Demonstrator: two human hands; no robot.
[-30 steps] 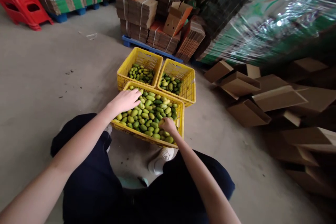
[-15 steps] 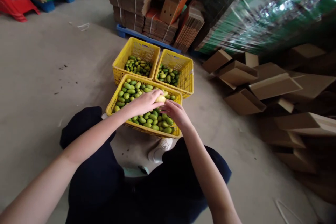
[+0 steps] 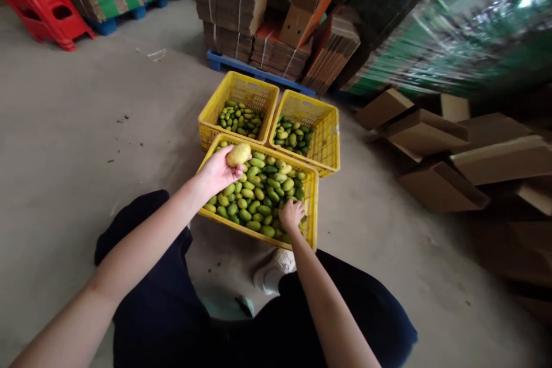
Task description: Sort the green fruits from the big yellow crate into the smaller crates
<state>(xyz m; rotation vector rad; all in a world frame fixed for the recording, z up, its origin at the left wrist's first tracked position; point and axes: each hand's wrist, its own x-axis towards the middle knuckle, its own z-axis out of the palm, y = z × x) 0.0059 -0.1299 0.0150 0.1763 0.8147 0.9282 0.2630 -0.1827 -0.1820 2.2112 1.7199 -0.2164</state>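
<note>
My left hand holds a pale yellow oval fruit up over the left part of the front yellow crate. Its fingers are curled under the fruit. Many green and yellow-green oval fruits fill the bottom of that crate. My right hand reaches down onto the fruits at the crate's right side, fingers bent and a little apart. The fingertips are partly hidden among the fruits, and I see nothing held there.
Behind the front crate stand a left yellow crate and a right yellow crate, both with smaller heaps of fruit. Bundled flat cartons lie on a blue pallet. Open cardboard boxes lie at right. A red stool stands far left.
My hands have come apart. The left has moved left with the yellow fruit, while the right has let it go and dropped onto the fruits in the front crate. The view has shifted.
</note>
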